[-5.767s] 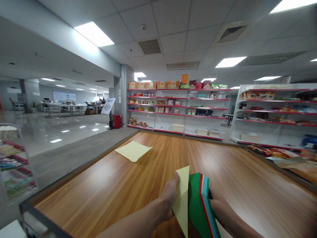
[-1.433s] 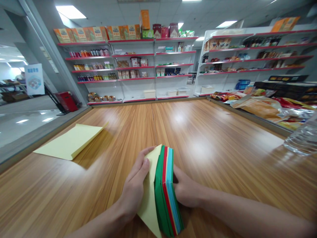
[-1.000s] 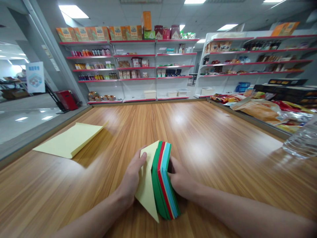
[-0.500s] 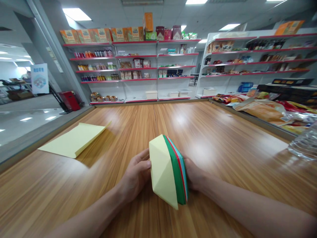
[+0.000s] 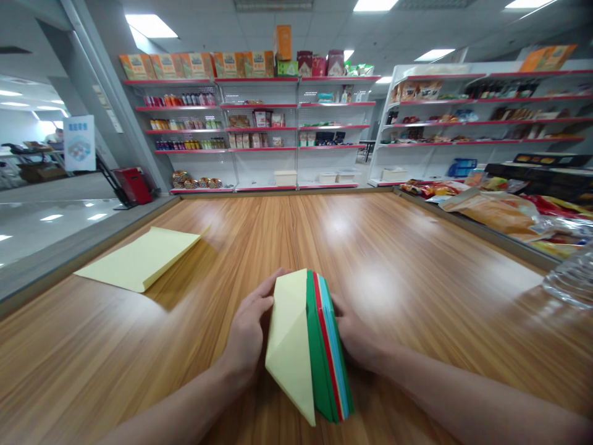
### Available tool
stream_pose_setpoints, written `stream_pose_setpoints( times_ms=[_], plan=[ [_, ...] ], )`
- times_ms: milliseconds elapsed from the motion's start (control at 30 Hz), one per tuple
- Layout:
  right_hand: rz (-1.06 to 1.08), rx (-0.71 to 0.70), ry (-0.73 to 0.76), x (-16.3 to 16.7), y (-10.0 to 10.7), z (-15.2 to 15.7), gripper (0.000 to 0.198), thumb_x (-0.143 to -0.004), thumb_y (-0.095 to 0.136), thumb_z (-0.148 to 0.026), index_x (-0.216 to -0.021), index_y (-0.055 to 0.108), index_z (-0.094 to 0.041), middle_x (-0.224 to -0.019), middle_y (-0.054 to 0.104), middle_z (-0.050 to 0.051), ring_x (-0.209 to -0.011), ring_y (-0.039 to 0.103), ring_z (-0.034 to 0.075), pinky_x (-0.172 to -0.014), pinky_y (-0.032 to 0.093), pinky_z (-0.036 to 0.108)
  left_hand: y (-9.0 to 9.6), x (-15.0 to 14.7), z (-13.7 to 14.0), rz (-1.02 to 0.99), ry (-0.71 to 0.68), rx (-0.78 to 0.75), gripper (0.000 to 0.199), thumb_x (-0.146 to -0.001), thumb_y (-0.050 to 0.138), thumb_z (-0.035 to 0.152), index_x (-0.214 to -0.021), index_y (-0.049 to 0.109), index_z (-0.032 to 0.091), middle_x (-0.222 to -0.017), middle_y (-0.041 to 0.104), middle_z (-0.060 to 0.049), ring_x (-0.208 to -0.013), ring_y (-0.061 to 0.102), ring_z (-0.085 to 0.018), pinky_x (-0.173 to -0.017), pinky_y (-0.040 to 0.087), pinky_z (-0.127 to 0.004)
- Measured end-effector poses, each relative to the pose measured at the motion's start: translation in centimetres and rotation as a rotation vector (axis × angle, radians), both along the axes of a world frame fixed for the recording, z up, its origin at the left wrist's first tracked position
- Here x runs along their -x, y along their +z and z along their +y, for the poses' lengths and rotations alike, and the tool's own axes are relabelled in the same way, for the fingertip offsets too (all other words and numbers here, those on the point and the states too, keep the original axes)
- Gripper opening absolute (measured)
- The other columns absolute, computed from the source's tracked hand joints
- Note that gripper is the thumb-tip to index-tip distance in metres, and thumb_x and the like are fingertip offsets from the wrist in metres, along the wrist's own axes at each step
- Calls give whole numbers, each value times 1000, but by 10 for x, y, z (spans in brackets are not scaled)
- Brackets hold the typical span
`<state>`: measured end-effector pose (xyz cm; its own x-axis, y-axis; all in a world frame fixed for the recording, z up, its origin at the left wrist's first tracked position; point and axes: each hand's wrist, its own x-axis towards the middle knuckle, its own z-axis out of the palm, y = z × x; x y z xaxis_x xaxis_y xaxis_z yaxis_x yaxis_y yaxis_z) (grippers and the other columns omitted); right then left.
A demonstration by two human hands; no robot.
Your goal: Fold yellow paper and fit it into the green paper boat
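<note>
Between my two hands stands a stack of folded paper pieces (image 5: 327, 358), on edge just above or on the wooden table (image 5: 222, 247). Its outermost layer on the left is a pale yellow folded sheet (image 5: 290, 346); green, red, white and light blue layers follow to the right. My left hand (image 5: 250, 327) presses the yellow side, thumb near the top edge. My right hand (image 5: 359, 334) grips the far right side, its fingers partly hidden behind the stack. Apart from both hands, a flat yellow sheet of paper (image 5: 139, 256) with a curled edge lies on the table's left.
Snack packets (image 5: 495, 213) and black boxes (image 5: 546, 179) lie beyond the table's raised right edge. A clear plastic container (image 5: 572, 275) sits at the far right. Stocked shelves (image 5: 259, 130) line the back, and a red box-like object (image 5: 133, 185) stands on the floor at left.
Both hands have brought the stack slightly lower and closer to me, tilting it so more of the coloured edges show. The yellow outer sheet now stands a little apart from the green at the bottom.
</note>
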<state>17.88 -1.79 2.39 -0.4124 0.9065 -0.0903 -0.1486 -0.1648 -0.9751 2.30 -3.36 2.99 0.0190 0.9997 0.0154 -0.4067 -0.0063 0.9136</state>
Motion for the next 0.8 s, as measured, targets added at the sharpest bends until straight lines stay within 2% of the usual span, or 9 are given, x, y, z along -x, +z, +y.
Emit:
stream_pose_setpoints(
  times_ms=[67, 167, 300, 400, 633, 700, 800],
  plan=[
    [-60, -41, 114, 0, 2, -3, 20, -64, 59, -14, -83, 61, -14, -73, 67, 3, -67, 62, 18, -63, 52, 31, 5, -2, -4, 65, 37, 63, 44, -85, 43, 35, -122, 55, 14, -127, 55, -10, -121, 44, -26, -101, 32, -36],
    [-78, -81, 241, 0, 0, -6, 23, -63, 56, -11, -85, 62, -15, -66, 65, 1, -57, 59, 14, -64, 52, 30, 15, -3, -9, 267, 45, 158, 44, -83, 48, 45, -119, 58, 23, -122, 58, -7, -112, 51, -28, -93, 38, -37],
    [-113, -6, 249, 1, -6, -11, 28, -66, 53, -14, -92, 61, -15, -57, 61, -2, -40, 51, 10, -48, 49, 26, 26, -1, -13, 368, -92, 265, 44, -82, 42, 56, -116, 58, 31, -103, 66, -4, -91, 59, -27, -76, 44, -37],
    [-129, 19, 234, 3, -9, -17, 34, -64, 54, -14, -98, 60, -16, -59, 61, -1, -40, 50, 10, -39, 43, 22, 28, -2, -16, 413, -73, 251, 44, -83, 39, 58, -113, 59, 32, -95, 66, -2, -84, 58, -25, -72, 43, -33],
    [-89, -30, 237, 5, 3, -33, 36, -60, 53, -9, -94, 61, -14, -64, 61, 0, -48, 52, 11, -45, 45, 21, 27, -10, -27, 459, -12, 150, 36, -87, 37, 51, -106, 59, 30, -94, 65, 0, -90, 56, -22, -81, 38, -31],
    [-134, -28, 241, 4, 7, -34, 37, -60, 52, -8, -95, 61, -14, -62, 59, 0, -46, 50, 10, -41, 43, 20, 27, -11, -28, 477, -1, 141, 36, -87, 37, 51, -106, 58, 30, -96, 64, 0, -92, 56, -22, -84, 37, -32],
    [-284, 54, 248, 4, 7, -36, 39, -60, 53, -9, -98, 59, -15, -52, 51, -4, -37, 43, 9, -31, 36, 18, 24, -13, -30, 490, 10, 153, 36, -87, 37, 50, -105, 59, 28, -96, 65, -1, -91, 57, -22, -84, 37, -32]
  ],
)
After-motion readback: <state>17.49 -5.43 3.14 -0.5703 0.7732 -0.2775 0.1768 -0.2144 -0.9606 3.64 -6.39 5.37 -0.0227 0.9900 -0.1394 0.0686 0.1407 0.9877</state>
